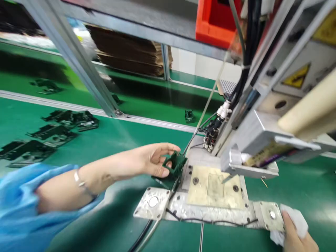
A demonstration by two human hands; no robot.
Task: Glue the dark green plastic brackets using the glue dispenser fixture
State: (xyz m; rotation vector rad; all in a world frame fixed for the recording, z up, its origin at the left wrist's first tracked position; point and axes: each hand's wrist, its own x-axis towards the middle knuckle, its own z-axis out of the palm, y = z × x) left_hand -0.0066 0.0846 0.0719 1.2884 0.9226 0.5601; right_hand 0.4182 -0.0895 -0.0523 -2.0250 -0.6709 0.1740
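Currently L hand (154,161) holds a dk green plastic part (177,166) approx. mid-view, just L of the cream fixture plate (196,196). L grip: pinching the part, thumb on near side, fingers round the far side; open frame-like cavity faces up. Whether the part touches the metal base (215,218) underneath: can't tell.

R hand (298,238), lower R corner, partly cut off by the frame edge. R grip: closed on a white wad (298,220) (cloth or tissue, unclear), next to the R end of the base.

Base: one round button at each end, L button (153,201) & R button (272,215); thin blk wire along the front edge. Fixture plate has a rect. recess & dk round fittings either side. Needle tip (227,179) of the machine head (249,168) hangs above the plate, R of the recess. Yellow warning label (296,76) on machine, upper R.

Desk (123,138) green. Approx. L side: loose group of dk green parts (52,134), some overlapping. Single dk green piece (189,116) beyond the alu. rail (160,123). Further back: cardboard stack (128,52); red bin (214,26) up top, on the shelf (157,19). Blue sleeve (23,210) & bracelet (80,180) on L arm.
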